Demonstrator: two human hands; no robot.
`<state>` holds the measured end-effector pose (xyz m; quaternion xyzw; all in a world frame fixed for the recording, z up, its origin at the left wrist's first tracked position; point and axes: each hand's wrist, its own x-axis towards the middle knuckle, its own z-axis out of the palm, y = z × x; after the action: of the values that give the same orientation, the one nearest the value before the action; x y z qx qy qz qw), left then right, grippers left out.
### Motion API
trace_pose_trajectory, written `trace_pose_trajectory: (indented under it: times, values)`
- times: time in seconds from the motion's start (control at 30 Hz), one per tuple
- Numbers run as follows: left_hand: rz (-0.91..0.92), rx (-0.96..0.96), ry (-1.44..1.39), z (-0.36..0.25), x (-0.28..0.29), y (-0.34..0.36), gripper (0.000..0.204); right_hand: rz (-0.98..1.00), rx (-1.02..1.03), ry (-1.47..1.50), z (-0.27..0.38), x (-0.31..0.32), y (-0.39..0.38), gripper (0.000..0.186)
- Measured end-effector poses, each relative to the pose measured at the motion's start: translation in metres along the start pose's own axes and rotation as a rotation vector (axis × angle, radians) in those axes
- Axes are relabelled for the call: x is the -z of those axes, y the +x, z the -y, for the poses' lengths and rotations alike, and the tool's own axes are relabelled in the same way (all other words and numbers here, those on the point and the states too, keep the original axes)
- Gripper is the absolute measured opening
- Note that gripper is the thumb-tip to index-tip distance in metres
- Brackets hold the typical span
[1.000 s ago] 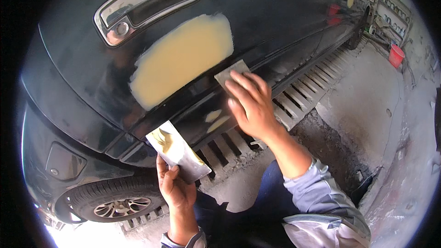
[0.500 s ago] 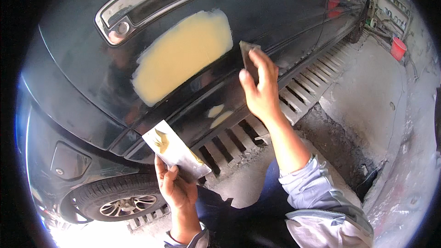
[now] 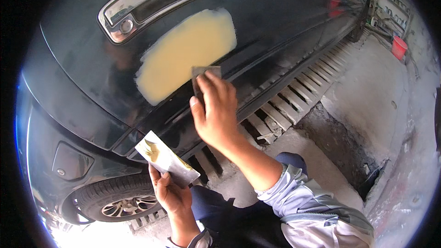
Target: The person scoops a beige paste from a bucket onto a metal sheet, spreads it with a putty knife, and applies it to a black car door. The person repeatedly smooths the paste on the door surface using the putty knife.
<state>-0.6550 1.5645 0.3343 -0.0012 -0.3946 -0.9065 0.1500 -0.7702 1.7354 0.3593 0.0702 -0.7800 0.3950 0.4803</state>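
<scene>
A dark car door (image 3: 271,23) carries a broad, smooth patch of yellow body filler (image 3: 188,53) below its chrome handle (image 3: 112,14). My right hand (image 3: 216,112) grips a thin, dark, flat spreader (image 3: 209,70) between thumb and fingers. The spreader's upper edge lies at the patch's lower border; whether it presses on the filler I cannot tell. Lower and to the left, my left hand (image 3: 173,196) holds a pale, flat mixing plate (image 3: 174,167) tilted in front of the door. Yellow filler (image 3: 150,150) is smeared on the plate's upper end and along one edge.
The rear wheel (image 3: 128,205) stands at lower left, below a fuel flap (image 3: 71,165). Slatted grating (image 3: 294,96) runs beneath the sill, beside a rough pit (image 3: 330,138) in the concrete. A red bucket (image 3: 399,47) and shelves (image 3: 395,7) are at the far right.
My right hand has swept left and a little down with the spreader, from beyond the patch's right end to its lower border. My left hand and the plate have shifted slightly left and down.
</scene>
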Motion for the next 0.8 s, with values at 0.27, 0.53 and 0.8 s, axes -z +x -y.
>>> trace_pose_trajectory:
  times: [0.27, 0.53, 0.8]
  values:
    - [0.041, -0.006, -0.04, -0.005, -0.004, 0.003, 0.067, 0.225, 0.091, 0.342, 0.025, 0.031, -0.028, 0.047]
    - [0.086, -0.066, -0.049, -0.012, -0.024, 0.002, 0.066, 0.692, 0.21, 0.595, -0.031, 0.072, -0.075, 0.039]
    - [0.094, 0.0, -0.01, -0.002, -0.012, -0.003, 0.068, 0.516, -0.141, 0.656, -0.057, 0.091, -0.076, 0.042]
